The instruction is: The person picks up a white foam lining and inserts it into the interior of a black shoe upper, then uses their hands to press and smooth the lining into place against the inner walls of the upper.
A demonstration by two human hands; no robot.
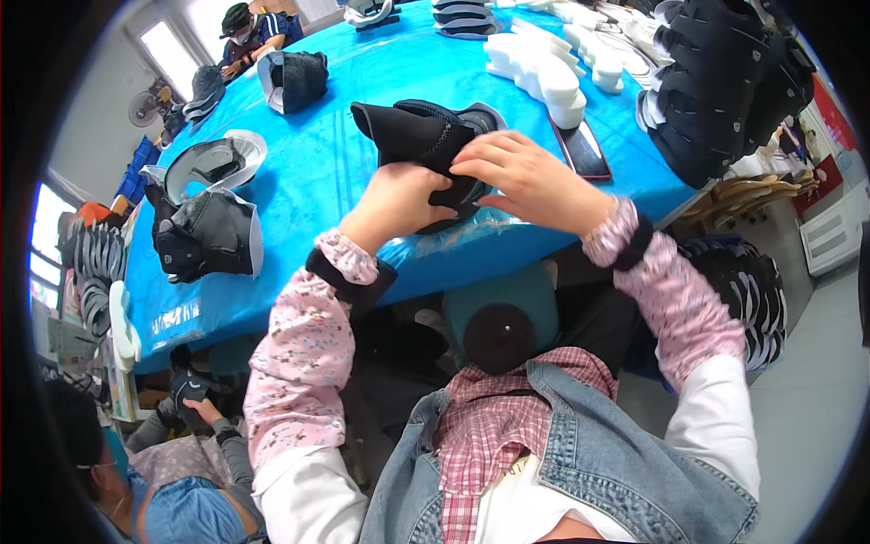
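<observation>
A black shoe upper (399, 134) with a padded collar and zigzag stitching lies near the table's front edge. My left hand (399, 207) is closed on its near left side, thumb toward the middle. From the right, my right hand (530, 177) bends its fingers over the upper's side and grips the material there. Both sets of fingertips come close together, and they partly cover the upper's near part. A dark phone (580, 150) lies just beyond my right hand.
The blue-covered table (335, 190) carries more black uppers (207, 238), white foot-shaped pieces (544, 77) and a tall stack of black uppers (702, 86). One co-worker (249, 36) sits at the far left, another (172, 490) at the near left. Dark stacked pieces (739, 299) stand low right.
</observation>
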